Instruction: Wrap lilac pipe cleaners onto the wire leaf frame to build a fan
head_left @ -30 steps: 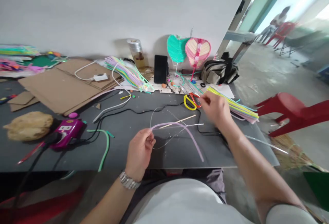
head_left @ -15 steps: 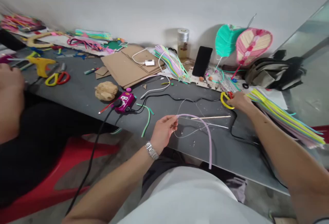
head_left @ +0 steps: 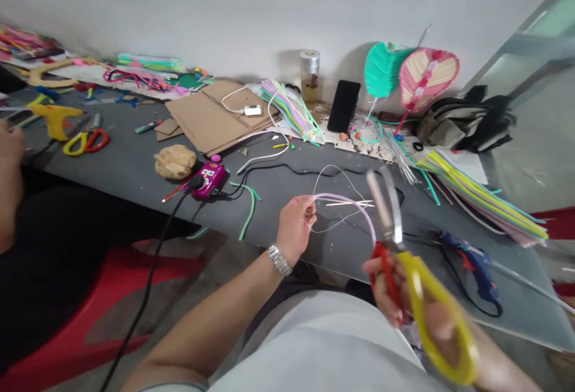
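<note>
My left hand (head_left: 296, 224) is closed in a pinch on a pale lilac straw (head_left: 354, 205) and a thin white wire loop (head_left: 336, 176), held just above the dark grey table (head_left: 135, 164). My right hand (head_left: 404, 302) is close to the camera, gripping scissors (head_left: 404, 260) with one red and one yellow handle. Their blades are slightly apart and point up toward the straw. A thin wooden stick (head_left: 348, 202) lies on the table behind the straw.
A blue glue gun (head_left: 471, 263) lies to the right, a purple power strip (head_left: 209, 176) and black cables to the left. Bundles of coloured straws (head_left: 485, 197), cardboard (head_left: 211, 116), a phone (head_left: 344, 106), two straw fans (head_left: 411, 77) and a bag (head_left: 467, 119) line the back. Another person's hand (head_left: 9, 158) is at far left.
My right hand picked the scissors up from the table near the straw bundle and brought them close to my body. The view swung left; my left hand kept hold of the straw.
</note>
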A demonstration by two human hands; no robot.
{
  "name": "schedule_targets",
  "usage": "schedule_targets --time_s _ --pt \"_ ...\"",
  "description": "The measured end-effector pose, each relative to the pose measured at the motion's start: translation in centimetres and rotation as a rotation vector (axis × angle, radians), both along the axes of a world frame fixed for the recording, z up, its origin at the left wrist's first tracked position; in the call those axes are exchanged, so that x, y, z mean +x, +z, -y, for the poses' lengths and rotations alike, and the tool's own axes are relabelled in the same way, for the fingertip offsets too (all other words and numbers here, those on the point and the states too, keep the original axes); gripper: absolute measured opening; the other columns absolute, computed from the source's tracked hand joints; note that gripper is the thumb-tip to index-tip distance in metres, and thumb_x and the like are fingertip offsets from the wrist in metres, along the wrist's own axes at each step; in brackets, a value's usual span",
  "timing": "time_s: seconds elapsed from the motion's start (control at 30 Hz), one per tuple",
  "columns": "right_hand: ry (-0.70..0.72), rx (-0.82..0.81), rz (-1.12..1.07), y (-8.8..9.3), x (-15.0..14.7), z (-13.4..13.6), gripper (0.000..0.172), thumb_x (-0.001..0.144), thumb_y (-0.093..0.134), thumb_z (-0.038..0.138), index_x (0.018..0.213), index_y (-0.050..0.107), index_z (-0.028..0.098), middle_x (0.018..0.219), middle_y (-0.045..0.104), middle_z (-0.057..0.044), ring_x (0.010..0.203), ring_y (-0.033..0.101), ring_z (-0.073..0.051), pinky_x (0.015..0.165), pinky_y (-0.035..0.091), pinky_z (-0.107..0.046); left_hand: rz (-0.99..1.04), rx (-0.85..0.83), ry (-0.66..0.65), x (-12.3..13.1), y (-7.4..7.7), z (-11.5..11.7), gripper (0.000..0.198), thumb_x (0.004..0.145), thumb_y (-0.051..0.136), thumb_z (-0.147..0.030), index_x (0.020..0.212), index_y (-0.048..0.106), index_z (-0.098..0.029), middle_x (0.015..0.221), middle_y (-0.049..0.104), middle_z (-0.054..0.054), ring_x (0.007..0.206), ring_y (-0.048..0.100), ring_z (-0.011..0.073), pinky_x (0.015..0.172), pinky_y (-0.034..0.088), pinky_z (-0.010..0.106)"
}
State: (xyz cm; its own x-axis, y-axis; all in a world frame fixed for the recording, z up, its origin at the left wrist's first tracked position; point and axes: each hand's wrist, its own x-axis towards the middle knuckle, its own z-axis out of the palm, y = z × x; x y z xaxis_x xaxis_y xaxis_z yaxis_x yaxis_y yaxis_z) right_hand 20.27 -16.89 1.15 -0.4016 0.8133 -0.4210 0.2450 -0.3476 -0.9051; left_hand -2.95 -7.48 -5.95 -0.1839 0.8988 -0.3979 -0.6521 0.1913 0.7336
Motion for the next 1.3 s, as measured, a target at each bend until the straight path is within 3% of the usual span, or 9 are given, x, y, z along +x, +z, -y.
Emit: schedule_targets --time_s 0.17,0.3,0.57,0.97,1.3 --pt "-0.046 -0.158 -0.079 -2.4 -3.4 1.2 0.06 0.083 0.06 0.079 0.087 0.057 0.019 0.055 0.04 0.007 0.05 0.032 -0.009 0.048 0.027 -0.024 0.003 0.031 -0.02 1.9 0.3 0.6 0.022 0.067 0.081 -0.024 0.071 0.061 -0.016 0.067 0.056 -0.003 0.061 0.05 0.0066 0.056 0.035 0.021" --pt "-0.082 -0.148 -0.078 -3.6 -3.7 0.6 0.059 0.083 0.06 0.079 0.079 0.05 0.02 0.054 0.041 0.007 0.049 0.033 -0.008 0.047 0.025 -0.024 -0.016 0.023 0.002 2.2 0.3 1.1 0.022 0.066 0.082 -0.025 0.074 0.064 -0.016 0.068 0.059 -0.002 0.063 0.054 0.0075 0.057 0.037 0.019" --pt "-0.084 -0.194 -0.064 -2.7 -4.2 -0.2 0.063 0.074 0.065 0.082 0.077 0.049 0.022 0.051 0.041 0.008 0.048 0.033 -0.008 0.047 0.027 -0.024 -0.015 0.001 0.023 2.0 0.3 1.3 0.026 0.065 0.087 -0.027 0.074 0.064 -0.016 0.066 0.061 -0.002 0.063 0.057 0.0079 0.059 0.041 0.019" --pt "-0.034 -0.228 -0.144 -2.8 -3.6 -0.6 0.061 0.083 0.06 0.078 0.087 0.059 0.017 0.054 0.046 0.006 0.045 0.036 -0.008 0.044 0.027 -0.023 -0.039 0.068 0.044 2.1 -0.4 1.2 0.021 0.068 0.084 -0.026 0.07 0.066 -0.016 0.064 0.06 -0.001 0.059 0.051 0.0083 0.055 0.037 0.021" --pt "0.0 -0.292 -0.18 -1.7 -2.4 -0.8 0.06 0.086 0.06 0.075 0.092 0.061 0.016 0.056 0.048 0.006 0.042 0.036 -0.006 0.042 0.025 -0.021 -0.153 0.19 0.07 2.1 -0.8 1.2 0.02 0.069 0.085 -0.027 0.071 0.069 -0.017 0.064 0.061 -0.002 0.059 0.049 0.0076 0.057 0.038 0.021"
